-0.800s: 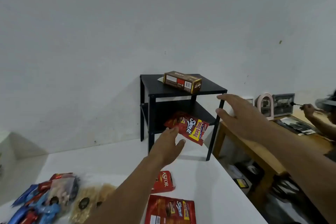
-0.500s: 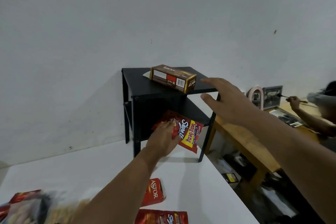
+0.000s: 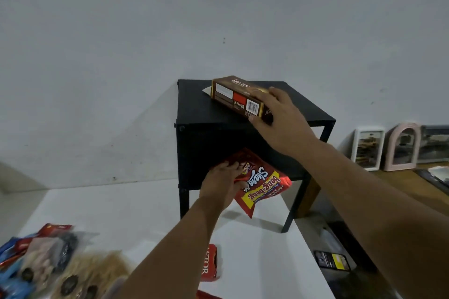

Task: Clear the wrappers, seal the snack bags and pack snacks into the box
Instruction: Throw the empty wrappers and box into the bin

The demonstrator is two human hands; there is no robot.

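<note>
Brown box point(image 3: 239, 98) atop shelf (red bag point(image 3: 261, 184) below)

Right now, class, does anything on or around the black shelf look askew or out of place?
Yes. The red snack bag overhangs the lower tier's front edge under the left hand, and the brown box sits diagonally on the black shelf.

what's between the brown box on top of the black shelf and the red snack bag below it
In the head view, the black shelf's top panel lies between the brown box and the red snack bag.

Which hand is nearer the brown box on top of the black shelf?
Right. The right hand is on the brown box, fingers over its near end; the left hand is lower, at the red snack bag.
</note>
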